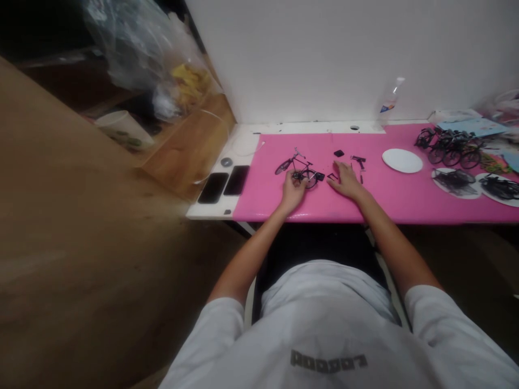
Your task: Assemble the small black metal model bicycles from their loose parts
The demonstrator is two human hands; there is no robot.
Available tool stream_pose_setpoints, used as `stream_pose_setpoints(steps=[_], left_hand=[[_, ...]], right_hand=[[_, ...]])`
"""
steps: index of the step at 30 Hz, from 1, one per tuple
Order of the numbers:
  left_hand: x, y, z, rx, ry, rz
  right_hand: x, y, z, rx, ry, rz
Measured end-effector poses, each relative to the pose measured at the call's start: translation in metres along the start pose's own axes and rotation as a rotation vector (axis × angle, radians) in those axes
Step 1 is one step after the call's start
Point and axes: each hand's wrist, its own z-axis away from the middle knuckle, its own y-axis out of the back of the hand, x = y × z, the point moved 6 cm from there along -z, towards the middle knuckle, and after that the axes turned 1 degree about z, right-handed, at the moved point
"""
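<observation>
A small black model bicycle [298,162] stands on the pink table cover, its handlebar end pointing away to the left. My left hand [293,192] is closed on its lower rear part, by the pedals and rear wheel. Just to the right, my right hand [348,183] lies low over the cover with thumb and fingers apart. A thin black bracket-like piece [332,176] is between its thumb and fingers, not visibly gripped. Beyond the fingertips lies a small black flat piece [339,153]. A black tool-like part [359,161] and a thin dark piece [361,176] lie right of that hand.
Two dark phones [213,188] lie at the table's left end, near a round grey disc [226,162]. To the right are a white plate [402,161], several assembled model bicycles [450,148] and plates of black parts [456,182]. A clear bottle [392,96] stands by the wall.
</observation>
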Motion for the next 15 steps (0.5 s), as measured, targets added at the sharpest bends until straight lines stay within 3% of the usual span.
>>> stream_pose_setpoints(steps=[15], left_hand=[[0.006,-0.002,0.0,-0.014,-0.002,-0.012]], right_hand=[[-0.026,0.011,-0.028,-0.119,0.207,0.278]])
